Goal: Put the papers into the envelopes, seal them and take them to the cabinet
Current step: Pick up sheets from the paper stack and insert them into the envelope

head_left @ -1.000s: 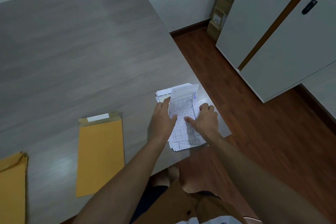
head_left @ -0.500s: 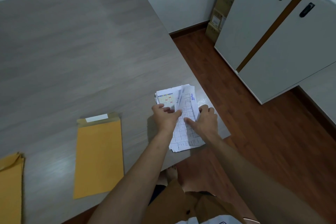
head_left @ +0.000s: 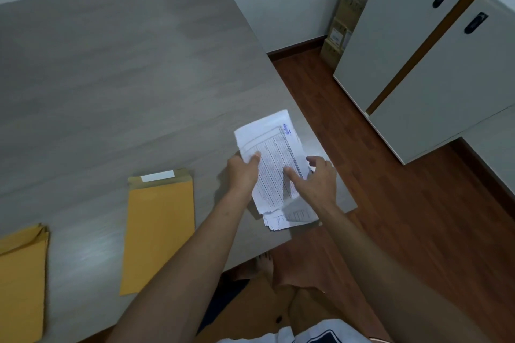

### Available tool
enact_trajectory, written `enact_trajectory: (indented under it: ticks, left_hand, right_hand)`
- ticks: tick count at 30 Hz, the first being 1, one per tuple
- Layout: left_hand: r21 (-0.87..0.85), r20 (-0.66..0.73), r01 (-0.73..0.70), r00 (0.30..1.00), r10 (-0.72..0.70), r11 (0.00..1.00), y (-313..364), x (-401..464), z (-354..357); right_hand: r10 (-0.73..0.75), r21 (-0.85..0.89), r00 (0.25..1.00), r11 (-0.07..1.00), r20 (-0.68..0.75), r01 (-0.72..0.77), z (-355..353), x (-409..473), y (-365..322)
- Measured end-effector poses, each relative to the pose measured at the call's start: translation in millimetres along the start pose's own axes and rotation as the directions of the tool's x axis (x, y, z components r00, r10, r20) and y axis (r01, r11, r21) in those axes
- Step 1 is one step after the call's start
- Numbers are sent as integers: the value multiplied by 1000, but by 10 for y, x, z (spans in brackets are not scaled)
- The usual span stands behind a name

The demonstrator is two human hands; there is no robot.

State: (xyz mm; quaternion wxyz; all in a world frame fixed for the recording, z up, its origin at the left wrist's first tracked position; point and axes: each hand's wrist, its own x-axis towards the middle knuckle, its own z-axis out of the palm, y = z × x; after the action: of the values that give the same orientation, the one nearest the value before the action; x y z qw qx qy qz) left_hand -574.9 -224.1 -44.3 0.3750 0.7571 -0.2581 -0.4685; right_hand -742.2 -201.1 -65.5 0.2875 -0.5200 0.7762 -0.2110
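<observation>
A printed sheet [head_left: 274, 156] is lifted off the stack of white papers [head_left: 289, 217] near the grey table's right corner. My left hand [head_left: 242, 174] pinches the sheet's left edge. My right hand [head_left: 317, 181] rests spread on the sheet and stack, thumb on the print. A yellow envelope [head_left: 158, 231] with an open flap and white strip lies flat to the left. More yellow envelopes [head_left: 21, 284] are stacked at the far left edge. The white cabinet [head_left: 434, 69] with two black handles stands at the right.
The grey table [head_left: 125, 78] stretches away in front of me; its right edge drops to a red-brown wooden floor [head_left: 404, 217]. Cardboard boxes [head_left: 345, 17] are stacked against the wall beside the cabinet. My bare feet show under the table's near edge.
My left hand has taken the top sheet by its left edge and raised it off the stack. My right hand stays pressed on the papers.
</observation>
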Motion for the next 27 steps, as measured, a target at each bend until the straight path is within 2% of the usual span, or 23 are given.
enact_trajectory:
  ticks: [3, 4, 6, 7, 9, 11, 13, 16, 17, 19, 21, 23, 27]
  left_hand:
    - [-248, -15, 51, 998, -57, 967, 81, 77, -407]
    - [-333, 5, 76, 997, -79, 940, 110, 92, -540]
    - [-483, 36, 115, 993, -111, 868, 138, 129, -833]
    - [-536, 47, 122, 992, -116, 835, 130, 146, -964]
    - [-597, 78, 114, 993, -84, 794, 98, 136, -1211]
    - [-633, 125, 107, 992, -35, 767, 50, 109, -1441]
    - [-643, 118, 76, 993, 1, 762, -22, 101, -1731]
    - [-643, -4, -19, 1000, 21, 766, -160, 113, -2314]
    - [-601, -60, -49, 998, 16, 798, -210, 118, -2513]
    - [-401, -134, -110, 989, 60, 909, -312, 113, -2860]
    - [-155, -112, -147, 985, 131, 977, -404, 103, -3062]
    - [-29, -88, -168, 982, 165, 985, -474, 74, -3163]
    - [40, -84, -192, 977, 195, 981, -746, 21, -3184]
  right_hand:
    - [30, 290, 1000, 957, -10, -26, -1, -71, -371]
    - [74, 400, 997, 913, 31, -80, 11, -94, -508]
    - [158, 595, 964, 761, 215, -258, 83, -166, -805]
    - [148, 653, 930, 674, 338, -345, 140, -208, -922]
    - [19, 710, 851, 541, 525, -450, 299, -327, -1116]
    - [-63, 728, 817, 496, 574, -473, 480, -448, -1274]
    - [-67, 726, 816, 503, 574, -469, 638, -555, -1418]
    - [-125, 706, 825, 597, 551, -381, 793, -684, -1583]
    - [-156, 692, 833, 647, 531, -320, 830, -710, -1614]
    - [-209, 655, 839, 726, 502, -211, 914, -764, -1680]
    - [-261, 626, 829, 769, 494, -130, 961, -839, -1761]
    - [-305, 611, 818, 788, 487, -70, 1024, -908, -1816]
    - [-310, 582, 828, 813, 467, -24, 1162, -1035, -1765]
